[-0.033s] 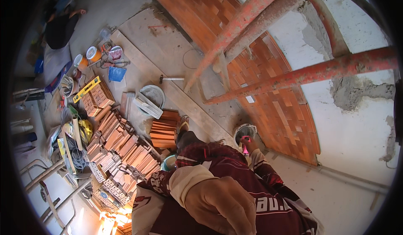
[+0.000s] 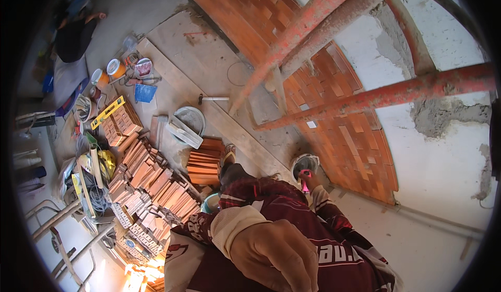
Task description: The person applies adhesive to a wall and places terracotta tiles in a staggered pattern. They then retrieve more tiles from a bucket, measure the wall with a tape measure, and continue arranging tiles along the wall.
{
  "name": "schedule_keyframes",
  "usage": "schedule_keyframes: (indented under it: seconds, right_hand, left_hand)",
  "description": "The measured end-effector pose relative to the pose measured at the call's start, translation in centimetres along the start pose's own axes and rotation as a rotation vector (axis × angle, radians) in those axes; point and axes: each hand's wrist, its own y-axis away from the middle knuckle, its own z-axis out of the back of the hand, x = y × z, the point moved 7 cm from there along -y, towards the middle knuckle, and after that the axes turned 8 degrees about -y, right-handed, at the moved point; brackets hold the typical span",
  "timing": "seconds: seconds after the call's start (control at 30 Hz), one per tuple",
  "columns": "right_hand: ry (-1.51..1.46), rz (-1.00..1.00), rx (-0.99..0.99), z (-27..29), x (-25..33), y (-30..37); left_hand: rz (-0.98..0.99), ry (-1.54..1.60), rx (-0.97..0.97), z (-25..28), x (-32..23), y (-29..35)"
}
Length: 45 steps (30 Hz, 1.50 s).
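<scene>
My right hand [image 2: 314, 181], small and far from view, is closed on a pink-handled tool [image 2: 306, 175] at the rim of a bucket [image 2: 305, 161] beside the wall. What the tool's other end looks like is hidden. Close in front of my maroon shirt, my left hand [image 2: 279, 250] comes out of a cream cuff with its fingers curled downward. Its fingertips are out of sight, so whatever it may hold cannot be made out.
Red scaffold pipes [image 2: 376, 96] cross above the brick-tiled wall panel [image 2: 344, 140]. Stacked bricks [image 2: 162, 185] fill the left. A basin of grey mix [image 2: 190, 120], a hammer [image 2: 214, 99], a plank [image 2: 219, 115] and a yellow level [image 2: 108, 112] lie around. Another person [image 2: 75, 39] is far left.
</scene>
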Motion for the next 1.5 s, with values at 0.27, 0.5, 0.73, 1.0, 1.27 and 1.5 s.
schedule_keyframes:
  seconds: [0.27,0.5,0.73,1.0,1.27,1.5]
  right_hand:
    - [0.191,-0.064,-0.053,-0.5,-4.4,-0.4]
    - [0.284,0.145,-0.154,-1.4,-3.9,-0.2]
    - [0.308,0.169,-0.04,-5.2,-2.7,-0.4]
    - [0.499,0.141,-0.136,-4.9,-1.7,-0.5]
    - [0.446,0.166,-0.151,-4.8,-3.3,-2.7]
    - [0.523,0.21,-0.091,-5.3,-3.1,-3.2]
  left_hand:
    - [-0.178,0.27,-0.877,5.0,-6.0,-0.2]
    - [-0.426,0.178,-0.74,1.3,-10.2,-5.6]
    - [-0.313,-0.311,-0.528,-0.1,-11.8,-7.7]
    - [-0.434,-0.559,-0.292,-0.1,-11.8,-6.2]
    - [-0.519,-0.686,-0.194,-0.4,-12.0,-5.5]
    - [-0.665,-0.821,-0.145,-1.8,-12.4,-4.2]
